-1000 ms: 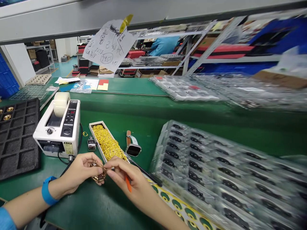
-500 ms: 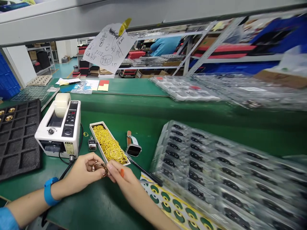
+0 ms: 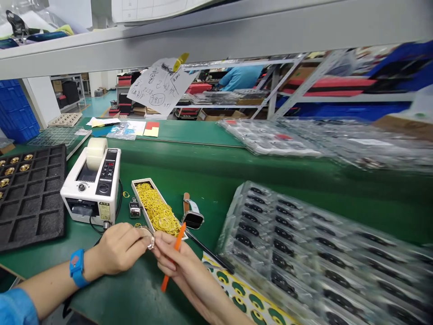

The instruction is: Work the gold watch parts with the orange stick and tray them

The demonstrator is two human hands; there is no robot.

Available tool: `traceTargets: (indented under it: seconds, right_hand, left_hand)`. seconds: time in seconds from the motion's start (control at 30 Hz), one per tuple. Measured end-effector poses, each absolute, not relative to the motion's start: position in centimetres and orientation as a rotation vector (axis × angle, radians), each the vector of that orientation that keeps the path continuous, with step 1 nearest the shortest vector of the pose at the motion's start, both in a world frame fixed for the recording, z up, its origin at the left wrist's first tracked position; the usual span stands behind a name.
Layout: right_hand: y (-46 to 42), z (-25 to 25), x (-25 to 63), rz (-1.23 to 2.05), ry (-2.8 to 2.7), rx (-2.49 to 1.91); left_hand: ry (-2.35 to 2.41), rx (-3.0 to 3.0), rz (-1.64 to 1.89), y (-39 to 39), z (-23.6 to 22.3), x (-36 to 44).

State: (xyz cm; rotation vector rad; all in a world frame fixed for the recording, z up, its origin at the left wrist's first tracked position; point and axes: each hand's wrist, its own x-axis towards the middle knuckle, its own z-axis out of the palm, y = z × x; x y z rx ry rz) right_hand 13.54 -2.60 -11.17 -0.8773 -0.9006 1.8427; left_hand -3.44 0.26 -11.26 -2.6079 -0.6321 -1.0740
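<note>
A small shiny metal ring [image 3: 150, 243] sits between my two hands, over the front of the green bench. My left hand [image 3: 119, 248] is closed around its left side, with a blue band on that wrist. My right hand [image 3: 184, 262] pinches the ring's other side at the fingertips. Across the fingers of that same hand lies a slim orange plastic stick [image 3: 178, 241], slanting up to the right. Just beyond the hands is a white box [image 3: 158, 192] full of yellow ring-shaped pieces [image 3: 157, 210]. A watch [image 3: 193, 219] rests right of the box.
At left are a tape dispenser [image 3: 93, 185], a small metal counter [image 3: 134, 208] and a black foam tray [image 3: 32, 198] with gold parts. Clear plastic trays [image 3: 284, 239] of black parts fill the right, beside a sticker sheet [image 3: 241, 295]. A shelf beam [image 3: 216, 34] crosses above.
The scene has shifted down and slightly right in view. My left hand has rolled over so its back shows. The orange stick, mostly hidden before, now sticks out of my right hand.
</note>
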Motion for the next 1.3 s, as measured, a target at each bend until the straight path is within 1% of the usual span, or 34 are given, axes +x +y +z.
traceTargets:
  seconds: [0.2,0.33,0.43,0.5,0.57,0.6,0.67,0.73,0.77,0.8,0.9,0.97,1.0,1.03,1.1,1.17,1.2,1.23,1.3]
  right_hand:
    - [-2.8,-11.7,13.5,1.825,-0.976,-0.874]
    - [-2.8,-12.2,13.2,1.848,-0.925,-0.873]
    - [-2.6,-12.5,13.1,1.827,-0.941,-0.888]
    - [-2.5,-12.5,13.2,1.759,-1.007,-0.917]
    - [-2.2,-12.6,13.6,1.62,-1.13,-0.972]
    - [-2.0,-12.6,13.8,1.527,-1.206,-1.002]
    - [-1.7,-12.7,14.3,1.324,-1.346,-1.049]
    - [-1.5,-12.8,14.7,1.166,-1.444,-1.063]
    - [-1.4,-12.8,14.7,1.116,-1.476,-1.06]
    - [-1.4,-12.9,14.8,1.082,-1.497,-1.055]
    - [-1.5,-12.8,14.7,1.037,-1.533,-1.053]
    - [-1.7,-12.6,14.7,1.04,-1.548,-1.053]
    - [-1.7,-12.5,14.8,1.057,-1.557,-1.05]
    - [-1.8,-12.3,14.8,1.087,-1.562,-1.047]
    - [-1.9,-12.0,14.9,1.155,-1.552,-1.055]
    - [-2.1,-11.6,15.0,1.21,-1.508,-1.071]
    - [-2.2,-11.4,15.0,1.231,-1.482,-1.069]
    - [-2.2,-11.2,15.1,1.263,-1.459,-1.065]
    - [-2.3,-10.9,15.2,1.359,-1.412,-1.044]
  left_hand:
    - [-0.699,-2.769,-1.138,-0.1,-11.2,-3.9]
    - [-0.808,-2.906,-1.019,0.1,-11.6,-3.6]
    - [-0.901,-2.897,-0.889,-0.2,-11.7,-3.2]
    - [-1.01,-2.853,-0.907,-0.9,-11.4,-3.3]
    - [-1.3,-2.85,-1.08,-1.9,-11.2,-4.0]
    - [-1.542,-2.849,-1.233,-2.4,-11.1,-4.7]
    - [-2.162,-2.72,-1.649,-3.0,-11.1,-6.5]
    - [-2.664,-2.313,-2.128,-3.1,-11.2,-8.5]
    - [-2.761,-2.108,-2.317,-2.8,-11.1,-9.4]
    - [-2.762,-1.968,-2.449,-2.5,-11.0,-10.1]
    - [-2.556,-1.888,-2.582,-1.6,-9.6,-10.9]
    - [-2.36,-2.044,-2.525,-1.2,-7.9,-10.6]
    - [-2.221,-2.196,-2.413,-1.1,-7.0,-10.3]
    - [-2.073,-2.381,-2.217,-1.1,-6.0,-9.9]
    - [-1.862,-2.684,-1.679,-0.8,-4.1,-9.4]
    - [-1.8,-2.798,-1.236,-0.5,-2.6,-8.9]
    - [-1.796,-2.815,-1.124,-0.3,-2.0,-8.6]
    - [-1.779,-2.832,-1.098,-0.1,-1.6,-8.4]
    - [-1.696,-2.921,-1.235,0.2,-1.3,-7.6]
